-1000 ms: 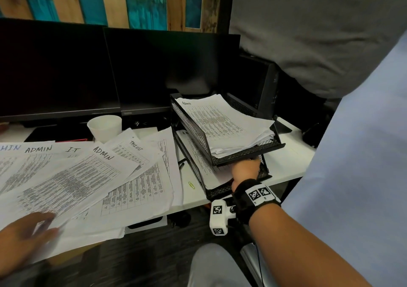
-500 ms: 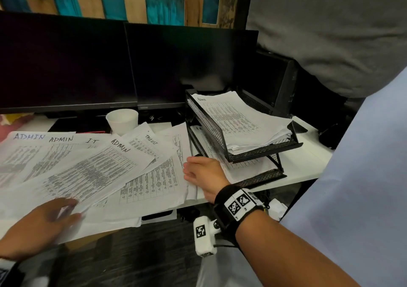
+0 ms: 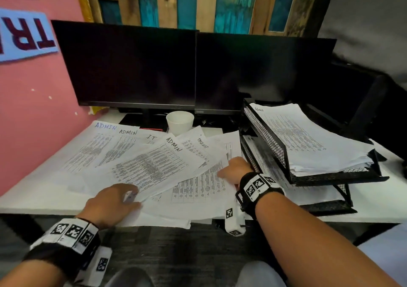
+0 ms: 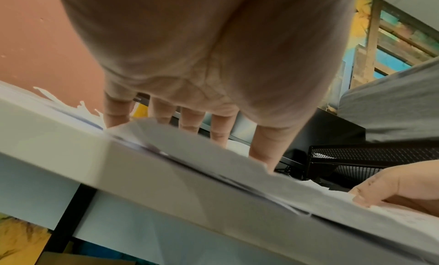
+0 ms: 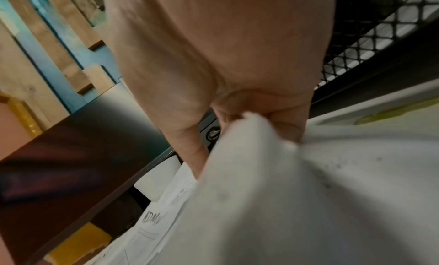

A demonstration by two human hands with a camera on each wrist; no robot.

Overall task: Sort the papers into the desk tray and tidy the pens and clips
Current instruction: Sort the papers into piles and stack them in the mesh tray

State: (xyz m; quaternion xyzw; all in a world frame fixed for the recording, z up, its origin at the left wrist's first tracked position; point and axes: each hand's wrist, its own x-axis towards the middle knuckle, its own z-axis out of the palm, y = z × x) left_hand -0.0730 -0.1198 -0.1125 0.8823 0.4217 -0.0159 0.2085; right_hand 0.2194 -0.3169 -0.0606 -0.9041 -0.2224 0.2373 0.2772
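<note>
White loose papers (image 3: 154, 167) spread across table (image 3: 33, 196), left of stacked tray (image 3: 330, 177). Left hand (image 3: 110, 205) flat, fingers straight; right hand (image 3: 234, 169) pinching sheet. Step: sorting. Next: lift into matching tier.

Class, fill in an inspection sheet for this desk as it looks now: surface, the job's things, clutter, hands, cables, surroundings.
Surface: white desk, mostly under loose sheets.
Job's things: loose papers marked ADMIN, IT and another heading, fanned out and overlapping; black mesh desk tray with two tiers, both holding paper. Pens and clips: nothing seen.
Clutter: white cup behind the papers.
Hands: left hand rests on the sheets' near edge; right hand pinches a sheet beside the tray.
Cables: nothing seen clearly.
Surroundings: two dark monitors, pink wall, painted wood planks.
</note>
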